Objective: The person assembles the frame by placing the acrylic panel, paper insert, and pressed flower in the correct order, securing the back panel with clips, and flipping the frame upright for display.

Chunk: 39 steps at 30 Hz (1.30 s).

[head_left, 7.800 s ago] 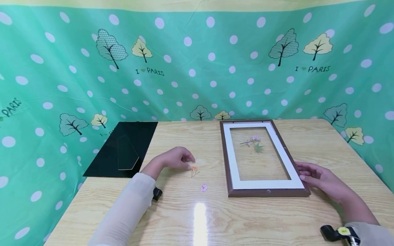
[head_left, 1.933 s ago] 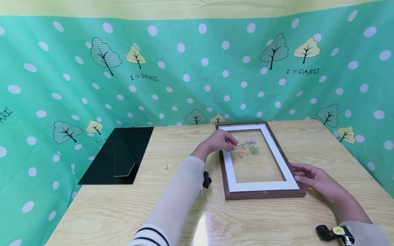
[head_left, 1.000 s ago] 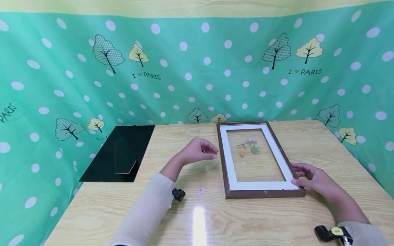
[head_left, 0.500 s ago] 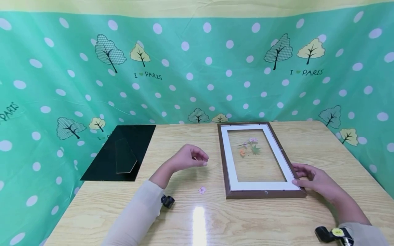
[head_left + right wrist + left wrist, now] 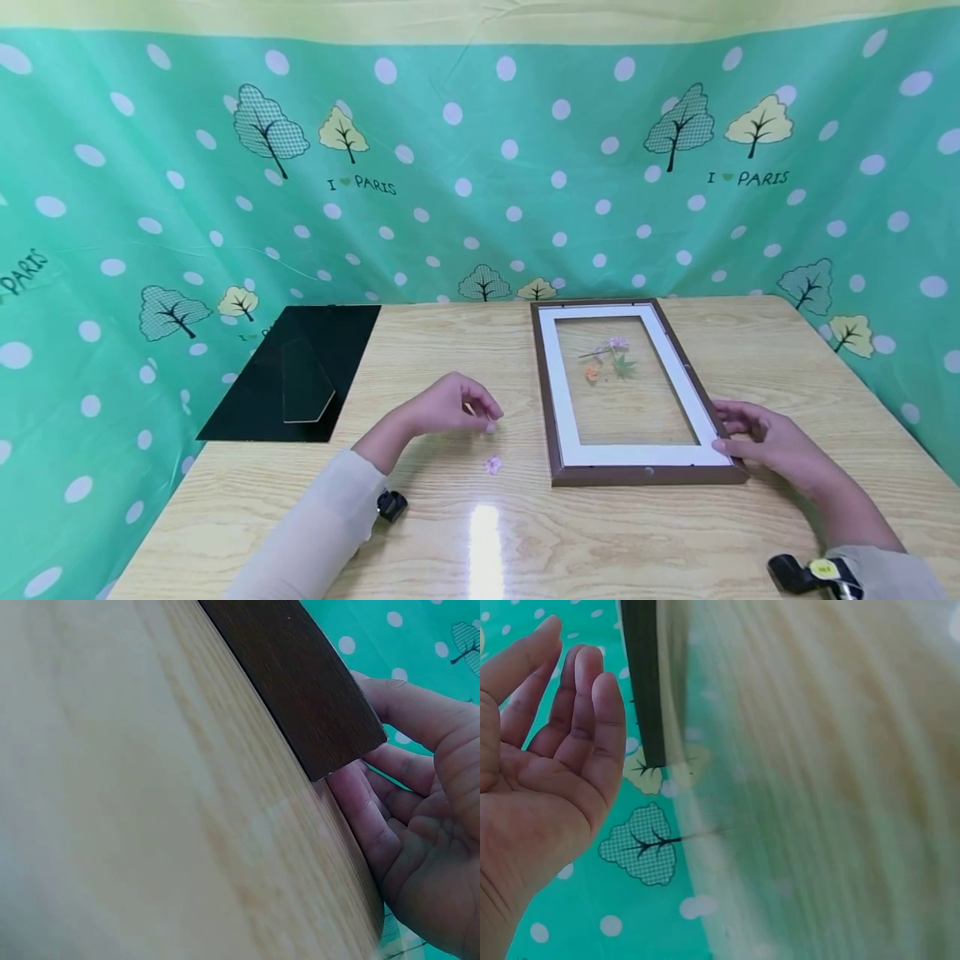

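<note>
My left hand (image 5: 452, 406) hovers over the table just behind a small pink pressed flower (image 5: 492, 464), its fingers loosely bent with nothing between them. The left wrist view confirms an empty palm (image 5: 547, 787). At the right, my right hand (image 5: 772, 433) holds the near right side of a brown picture frame (image 5: 648, 475), thumb on top and fingers at its outer edge. The frame lies face down with a white mat (image 5: 645, 454) inside. Within the mat's opening are a pink flower sprig (image 5: 617, 342), a green leaf (image 5: 623, 365) and an orange flower (image 5: 591, 373).
A black backing board (image 5: 255, 392) with a folded stand leg (image 5: 306, 383) lies at the table's left. Behind the wooden table (image 5: 420, 542) hangs a green dotted curtain (image 5: 427, 158). Small cameras, such as the black one (image 5: 392, 505), are worn at the wrists.
The orange flower has gone from the table into the frame's opening, carried by my left hand. That hand has since come back left and down toward the pink flower. The right hand stays at the frame.
</note>
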### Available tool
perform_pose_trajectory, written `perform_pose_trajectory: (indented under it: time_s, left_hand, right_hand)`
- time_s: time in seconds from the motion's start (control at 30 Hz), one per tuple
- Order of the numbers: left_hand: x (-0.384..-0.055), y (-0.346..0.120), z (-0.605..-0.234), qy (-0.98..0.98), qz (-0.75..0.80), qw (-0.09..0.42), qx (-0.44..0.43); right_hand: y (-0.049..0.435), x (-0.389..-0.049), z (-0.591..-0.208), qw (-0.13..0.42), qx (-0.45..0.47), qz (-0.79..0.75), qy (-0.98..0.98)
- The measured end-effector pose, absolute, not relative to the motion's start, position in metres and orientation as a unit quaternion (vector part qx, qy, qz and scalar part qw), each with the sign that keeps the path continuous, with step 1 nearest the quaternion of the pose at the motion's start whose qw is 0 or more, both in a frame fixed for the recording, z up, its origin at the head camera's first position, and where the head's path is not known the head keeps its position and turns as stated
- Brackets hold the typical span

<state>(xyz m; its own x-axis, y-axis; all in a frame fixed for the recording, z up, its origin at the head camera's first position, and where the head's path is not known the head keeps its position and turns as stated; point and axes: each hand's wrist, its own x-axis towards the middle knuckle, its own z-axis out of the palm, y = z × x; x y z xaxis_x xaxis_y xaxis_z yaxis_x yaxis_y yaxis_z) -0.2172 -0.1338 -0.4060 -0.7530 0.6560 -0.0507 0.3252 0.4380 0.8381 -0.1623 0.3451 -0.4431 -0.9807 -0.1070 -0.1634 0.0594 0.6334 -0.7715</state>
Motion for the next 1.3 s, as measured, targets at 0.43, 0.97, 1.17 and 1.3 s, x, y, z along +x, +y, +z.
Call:
perform_pose_trajectory:
  time_s: [0.43,0.97,1.17,1.3]
  left_hand:
    - [-0.212,-0.126,-0.419,0.823,0.347,0.251,0.374]
    - [-0.209,-0.119,-0.416,0.833,0.306,0.267,0.375]
    - [-0.210,-0.120,-0.416,0.833,0.314,0.272,0.365]
    - [-0.210,-0.121,-0.416,0.829,0.323,0.277,0.363]
  right_hand:
    - [0.347,-0.160,-0.446,0.088,-0.015,-0.433,0.897]
    - [0.344,-0.161,-0.443,0.094,-0.012,-0.430,0.898]
    - [0.344,-0.162,-0.443,0.094,-0.016,-0.425,0.900]
    - [0.344,-0.162,-0.443,0.089,-0.018,-0.425,0.900]
